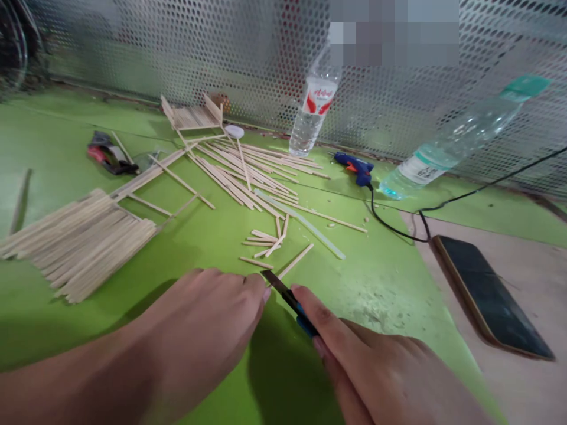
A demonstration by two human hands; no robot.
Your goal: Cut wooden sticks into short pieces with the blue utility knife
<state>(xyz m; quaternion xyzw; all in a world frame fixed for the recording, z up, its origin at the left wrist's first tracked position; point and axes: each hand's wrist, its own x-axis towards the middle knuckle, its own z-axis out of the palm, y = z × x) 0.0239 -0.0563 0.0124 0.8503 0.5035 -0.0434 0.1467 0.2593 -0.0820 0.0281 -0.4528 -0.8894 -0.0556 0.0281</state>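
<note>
In the head view, my right hand [372, 360] is closed around a utility knife [290, 301] with a dark body and some blue on it. Its blade points up and left, across or right beside a thin wooden stick [297, 261]. The near end of that stick runs under the closed fingers of my left hand [212, 313], which pin it on the green table; the fingertips are mostly hidden. Just beyond lie several short cut stick pieces [261, 239]. A loose spread of long wooden sticks [239, 171] lies farther back.
To the left is a panel of glued sticks [93, 242]; a small stick chair-like frame [195, 115] stands behind. A tape dispenser [110, 154], water bottle [312, 112], tilted green-capped bottle [447, 147], corded glue gun [354, 167], glue stick [310, 227] and phone [491, 295] are around.
</note>
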